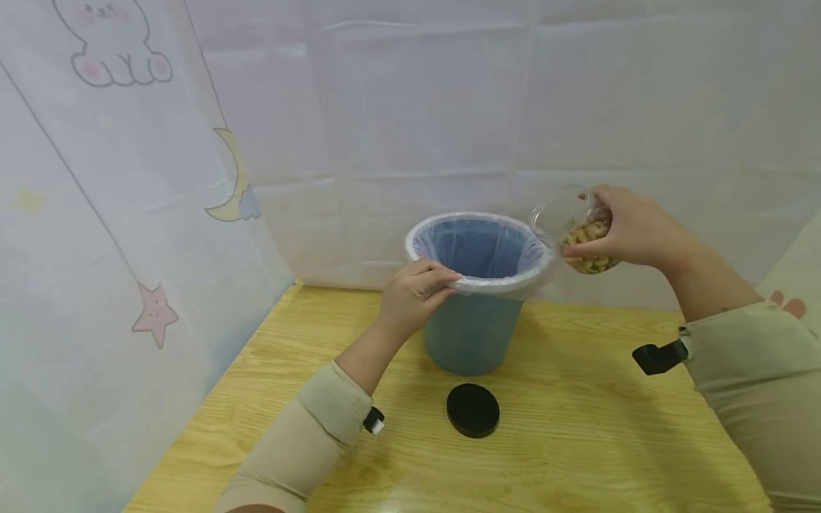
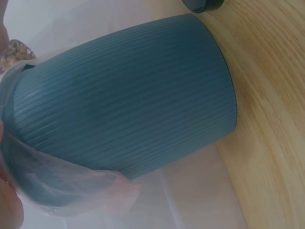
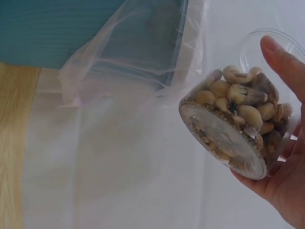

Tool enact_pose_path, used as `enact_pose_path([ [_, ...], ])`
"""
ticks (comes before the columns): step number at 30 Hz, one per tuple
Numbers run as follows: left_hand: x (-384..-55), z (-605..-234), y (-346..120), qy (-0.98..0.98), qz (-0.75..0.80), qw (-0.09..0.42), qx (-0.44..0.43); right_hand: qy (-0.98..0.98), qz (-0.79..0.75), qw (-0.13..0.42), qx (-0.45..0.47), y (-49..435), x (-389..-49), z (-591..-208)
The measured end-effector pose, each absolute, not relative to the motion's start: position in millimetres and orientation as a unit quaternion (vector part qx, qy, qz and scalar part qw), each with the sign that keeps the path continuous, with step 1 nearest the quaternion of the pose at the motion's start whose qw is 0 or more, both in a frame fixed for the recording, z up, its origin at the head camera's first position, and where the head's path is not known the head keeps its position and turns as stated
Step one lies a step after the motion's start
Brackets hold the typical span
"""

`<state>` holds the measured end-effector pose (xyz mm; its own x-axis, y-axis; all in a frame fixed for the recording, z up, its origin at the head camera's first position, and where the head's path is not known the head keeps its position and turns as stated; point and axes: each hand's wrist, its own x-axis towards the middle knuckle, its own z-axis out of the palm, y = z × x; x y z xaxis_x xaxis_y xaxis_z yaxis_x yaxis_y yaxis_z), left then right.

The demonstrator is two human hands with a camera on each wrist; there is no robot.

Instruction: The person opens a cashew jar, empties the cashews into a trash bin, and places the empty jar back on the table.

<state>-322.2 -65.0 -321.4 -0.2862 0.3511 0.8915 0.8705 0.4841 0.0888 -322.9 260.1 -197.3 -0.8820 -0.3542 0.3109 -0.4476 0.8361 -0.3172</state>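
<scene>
Landmark: blue bin (image 1: 471, 335), standing on the wooden table (image 1: 596, 385), a translucent liner (image 2: 71, 186) hanging over its rim. The left hand (image 1: 410, 296) is pinching the lined rim at the bin's near-left side. The right hand (image 1: 638, 228) is gripping a clear jar (image 1: 582, 231) just right of the bin's rim, tilting its mouth binward; tan-brown pieces (image 3: 245, 95) are sitting inside. A black lid (image 1: 473, 410) is lying in front of the bin.

Seen with no readable text, label, brand, number or sign on the clear jar (image 3: 221, 138), the black lid (image 1: 473, 410) or the ribbed bin (image 2: 124, 95), nor among the cartoon drawings (image 1: 155, 313) on the backdrop (image 1: 410, 128).
</scene>
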Motion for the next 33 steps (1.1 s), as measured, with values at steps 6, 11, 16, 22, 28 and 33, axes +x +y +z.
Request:
enact_pose_path([
  [6,-322,-322,-66,-0.745,-0.298,0.434,-0.410,-0.954,0.149,0.123,0.229,251,-325,-191],
  [11,-322,-324,-66,-0.745,-0.295,0.436,-0.410,-0.953,0.135,0.125,0.241,246,-329,-189],
  [16,-322,-324,-66,-0.747,-0.297,0.431,-0.409,-0.955,0.122,0.123,0.240,244,-330,-185],
  [22,-322,-322,-65,-0.748,-0.298,0.430,-0.409,-0.960,0.112,0.108,0.234,241,-332,-182],
  [28,-320,-321,-66,-0.745,-0.300,0.430,-0.412,-0.961,0.089,0.108,0.237,237,-333,-179],
  [33,-318,-320,-66,-0.743,-0.302,0.431,-0.414,-0.965,0.058,0.106,0.234,233,-335,-178],
])
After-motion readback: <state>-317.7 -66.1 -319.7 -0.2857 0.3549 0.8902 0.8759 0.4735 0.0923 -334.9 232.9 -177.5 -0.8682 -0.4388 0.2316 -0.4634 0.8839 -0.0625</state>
